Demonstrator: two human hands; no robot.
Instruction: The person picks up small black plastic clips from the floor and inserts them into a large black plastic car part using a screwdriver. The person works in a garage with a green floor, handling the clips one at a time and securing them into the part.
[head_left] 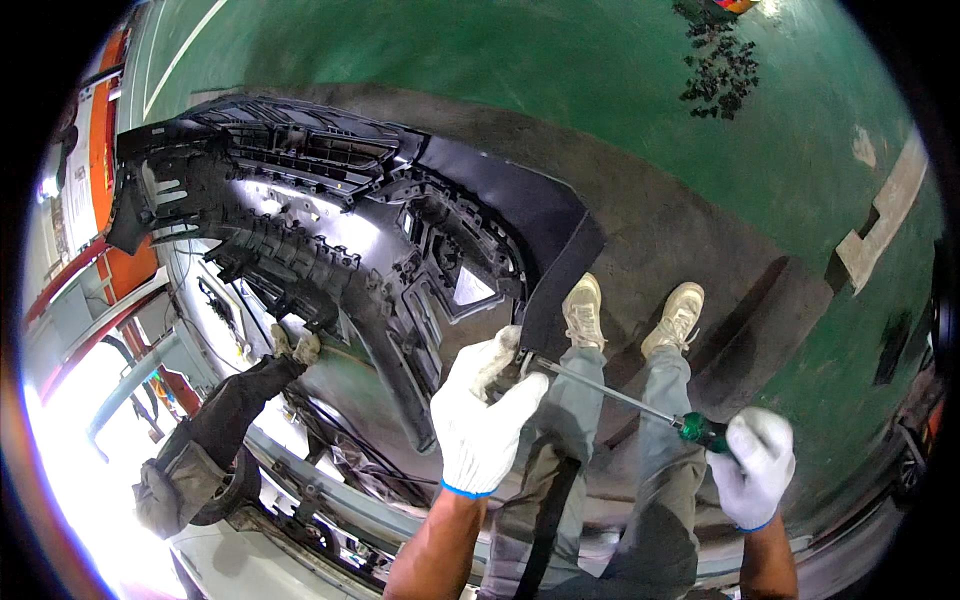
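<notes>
Green workshop floor [620, 90] lies under the black bumper [330, 220]. Your left hand [485, 410] grips the bumper's edge at six o'clock. Your right hand [752, 470], at four o'clock, is closed around a green-handled screwdriver [640, 405].

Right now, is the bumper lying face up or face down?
Face down: the bumper shows its ribbed inner side with brackets.

We record: bumper [330, 215], black moulded plastic, partly glossy; screwdriver [640, 405], bright metal shaft, translucent green plastic handle; our gloves [480, 420], white knitted cloth; floor [560, 60], green painted, faintly shiny.
</notes>
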